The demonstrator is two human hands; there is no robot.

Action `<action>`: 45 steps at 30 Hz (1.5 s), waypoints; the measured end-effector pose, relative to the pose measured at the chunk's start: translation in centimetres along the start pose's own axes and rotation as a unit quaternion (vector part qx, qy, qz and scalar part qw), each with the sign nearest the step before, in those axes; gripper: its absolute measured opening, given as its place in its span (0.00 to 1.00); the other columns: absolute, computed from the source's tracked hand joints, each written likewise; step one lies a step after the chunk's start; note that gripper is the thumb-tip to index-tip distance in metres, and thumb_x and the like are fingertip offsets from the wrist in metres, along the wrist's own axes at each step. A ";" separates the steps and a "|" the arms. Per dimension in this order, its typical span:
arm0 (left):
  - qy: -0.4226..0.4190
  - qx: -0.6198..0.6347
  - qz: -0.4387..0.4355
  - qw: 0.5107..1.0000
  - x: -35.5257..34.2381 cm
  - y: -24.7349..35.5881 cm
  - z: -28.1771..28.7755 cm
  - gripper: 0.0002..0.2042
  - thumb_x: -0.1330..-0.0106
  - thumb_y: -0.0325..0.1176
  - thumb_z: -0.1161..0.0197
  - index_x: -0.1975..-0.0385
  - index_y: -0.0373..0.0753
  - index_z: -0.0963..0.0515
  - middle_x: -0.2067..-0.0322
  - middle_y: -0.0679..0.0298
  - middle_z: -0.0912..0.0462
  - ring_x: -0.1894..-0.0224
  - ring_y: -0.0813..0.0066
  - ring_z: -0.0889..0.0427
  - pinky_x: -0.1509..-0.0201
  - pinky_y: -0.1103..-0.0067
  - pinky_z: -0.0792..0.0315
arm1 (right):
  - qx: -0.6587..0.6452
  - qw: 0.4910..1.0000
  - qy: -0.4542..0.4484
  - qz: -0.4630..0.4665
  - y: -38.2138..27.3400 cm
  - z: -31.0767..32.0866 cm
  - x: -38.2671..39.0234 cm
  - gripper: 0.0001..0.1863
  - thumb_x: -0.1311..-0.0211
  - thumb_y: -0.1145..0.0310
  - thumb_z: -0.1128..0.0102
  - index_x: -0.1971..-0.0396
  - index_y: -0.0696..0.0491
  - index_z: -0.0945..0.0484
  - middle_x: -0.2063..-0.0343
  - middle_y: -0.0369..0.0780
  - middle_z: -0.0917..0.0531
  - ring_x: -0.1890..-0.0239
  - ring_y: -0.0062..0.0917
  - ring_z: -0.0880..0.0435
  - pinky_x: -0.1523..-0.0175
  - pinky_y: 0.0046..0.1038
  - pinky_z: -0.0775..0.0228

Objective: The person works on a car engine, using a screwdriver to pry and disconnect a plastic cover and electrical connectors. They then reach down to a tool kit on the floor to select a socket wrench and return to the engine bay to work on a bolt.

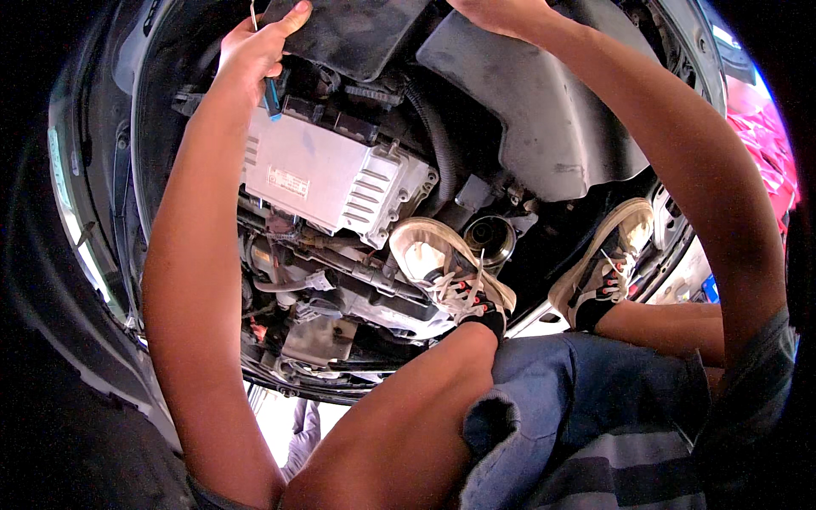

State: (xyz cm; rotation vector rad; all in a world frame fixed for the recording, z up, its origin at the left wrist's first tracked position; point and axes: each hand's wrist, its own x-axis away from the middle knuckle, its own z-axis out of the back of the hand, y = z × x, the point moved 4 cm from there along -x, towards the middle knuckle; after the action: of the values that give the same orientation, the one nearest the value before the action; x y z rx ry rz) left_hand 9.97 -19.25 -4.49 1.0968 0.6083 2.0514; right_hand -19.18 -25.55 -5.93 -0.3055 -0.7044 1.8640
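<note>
Nearest, a left shoe (425, 259) and a right shoe (608, 263) placed among the engine parts; advisable to keep both feet steady, with care for the round metal opening (490, 240) just beside the left one. Somewhat farther, to the left, a silver box (306, 174) with ribs; better not to lean any weight on it. Far left, past the box, the left hand (248, 58) with fingers clamped on a thin tool (272, 102), blue end toward the near side, metal shaft toward the far side, tip out of view. Probably wise to hold firmly, to move slowly, and not to let the tool drop into the gaps. Near the thumb, a black cover (357, 38). Far middle, the right hand (497, 10), cut by the edge of view, beside a grey cover (518, 98); cannot tell whether fingers apart, together or clamped. As surface, an uneven, dusty engine bay with a ribbed hose (433, 132) and deep dark gaps. Beyond the bay, bright pale ground (340, 416) with apparently a trouser leg (302, 438) at the near left, and pink cloth (761, 140) at the right.
</note>
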 end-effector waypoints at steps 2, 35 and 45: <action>0.012 -0.041 -0.001 0.999 0.8 0.3 0.2 0.25 0.52 0.54 0.22 0.65 0.42 0.23 0.81 0.76 0.35 0.84 0.90 0.40 0.83 0.87 0.45 | -0.022 0.999 0.019 0.015 -0.3 -0.1 0.2 0.22 0.42 0.59 0.47 0.88 0.62 0.26 0.87 0.55 0.28 0.84 0.47 0.25 0.74 0.45 0.36; 0.091 -0.099 -0.193 0.972 5.5 -2.1 3.4 0.26 0.39 0.35 0.31 0.44 0.30 0.29 0.50 0.52 0.19 0.49 0.67 0.19 0.45 0.72 0.27 | -0.062 0.982 0.171 -0.051 -8.8 -2.8 -4.6 0.18 0.31 0.56 0.54 0.66 0.57 0.26 0.65 0.52 0.18 0.61 0.48 0.18 0.55 0.46 0.25; 0.137 -0.242 -0.181 0.943 5.1 -4.0 4.0 0.29 0.42 0.41 0.30 0.43 0.32 0.28 0.47 0.51 0.22 0.42 0.57 0.24 0.38 0.69 0.34 | -0.081 0.978 0.187 -0.047 -8.4 -3.1 -4.7 0.17 0.31 0.57 0.54 0.68 0.56 0.26 0.67 0.51 0.18 0.62 0.47 0.17 0.56 0.45 0.25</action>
State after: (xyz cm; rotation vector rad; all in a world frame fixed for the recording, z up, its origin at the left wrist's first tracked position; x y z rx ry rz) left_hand 12.96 -12.49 -2.53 0.3839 0.3692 1.8911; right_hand -9.38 -26.65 -3.91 -0.6960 -0.5994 1.6017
